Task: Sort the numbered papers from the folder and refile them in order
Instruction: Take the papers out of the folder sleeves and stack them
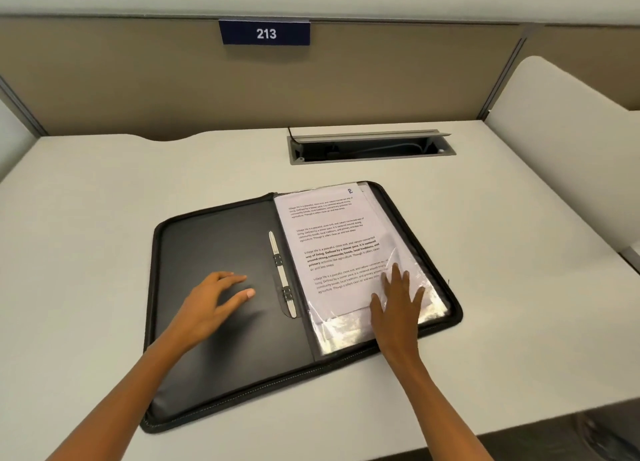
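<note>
A: Where is the folder (235, 322)?

B: Open flat on the desk (86, 218), turned a little out of square with the desk's edge. Everything else I will place against it.

A: And the papers (329, 239)?

B: On the folder's right half, a stack in clear plastic sleeves (346, 332). The top sheet carries four blocks of printed text and a small mark at its far corner; I cannot read it as a number.

A: The left half?

B: Bare black lining. A white fastener strip (282, 273) with two dark buckles runs beside the folder's spine.

A: The hands?

B: The left hand (214, 301) is on the folder's left half, fingers (242, 293) loosely spread and relaxed, gripping nothing. Whether the tips touch the lining or hover just above it, I cannot tell. The right hand (398, 305) lies flat on the near corner of the papers, its fingers straight and splayed, pressing on the sleeve, not curled round anything.

A: Anything beyond the folder?

B: A cable hatch (370, 145) set in the desk with its lid raised, and on the partition behind it a dark sign (265, 33) reading 213.
</note>
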